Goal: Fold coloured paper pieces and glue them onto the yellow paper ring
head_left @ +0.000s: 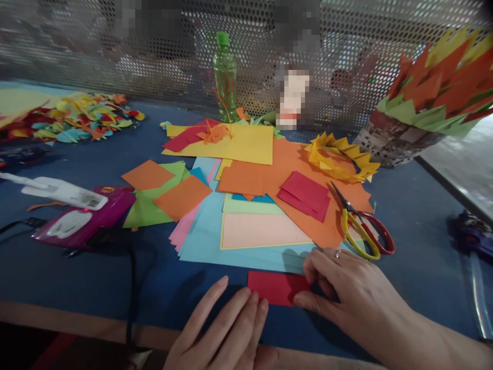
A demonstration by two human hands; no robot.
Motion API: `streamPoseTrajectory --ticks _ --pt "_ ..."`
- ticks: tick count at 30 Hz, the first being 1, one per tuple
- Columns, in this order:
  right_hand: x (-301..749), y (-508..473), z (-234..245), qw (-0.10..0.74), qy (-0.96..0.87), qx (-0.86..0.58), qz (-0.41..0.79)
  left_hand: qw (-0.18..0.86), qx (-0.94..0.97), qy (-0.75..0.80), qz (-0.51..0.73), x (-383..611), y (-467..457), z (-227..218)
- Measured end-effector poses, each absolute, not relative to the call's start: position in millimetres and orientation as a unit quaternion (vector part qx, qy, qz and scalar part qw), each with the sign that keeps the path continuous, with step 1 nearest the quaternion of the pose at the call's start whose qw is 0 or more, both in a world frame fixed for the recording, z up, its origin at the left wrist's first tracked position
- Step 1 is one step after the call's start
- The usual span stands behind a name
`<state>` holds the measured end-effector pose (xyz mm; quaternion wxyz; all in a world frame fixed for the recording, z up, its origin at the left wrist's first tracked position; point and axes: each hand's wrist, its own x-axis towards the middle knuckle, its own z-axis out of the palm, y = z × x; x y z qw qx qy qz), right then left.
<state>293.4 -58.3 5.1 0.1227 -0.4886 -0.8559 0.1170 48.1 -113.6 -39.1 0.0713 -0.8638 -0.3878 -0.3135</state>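
A small red paper rectangle (275, 288) lies flat on the blue table near its front edge. My left hand (227, 329) has its fingers stretched out, and their tips rest at the paper's left end. At the other end, my right hand (346, 288) curls over the red paper, thumb and fingers gripping its right edge. Scissors (362, 226) with one yellow and one red handle lie just beyond my right hand. Directly behind the red paper is a stack of coloured sheets (204, 236). Several red paper pieces (304, 195) sit on orange paper (285, 149).
A purple glue gun (87, 216) with a black cable lies left. Folded paper pieces (77, 118) are heaped behind it. A green bottle (225, 77) stands at the back by a perforated metal panel (162, 67). A yellow folded-paper ring (342, 159) and a paper-covered pot (396, 133) are right.
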Motion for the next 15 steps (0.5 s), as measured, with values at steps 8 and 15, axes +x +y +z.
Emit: streamPoseTrajectory --ticks 8,15 --pt "295 -59 2 0.116 -0.854 -0.495 0.109 0.049 -0.843 -0.431 -0.317 33 -119 -35" --pt "294 -59 3 0.095 -0.847 -0.506 0.134 0.083 -0.839 -0.436 -0.314 39 -123 -27"
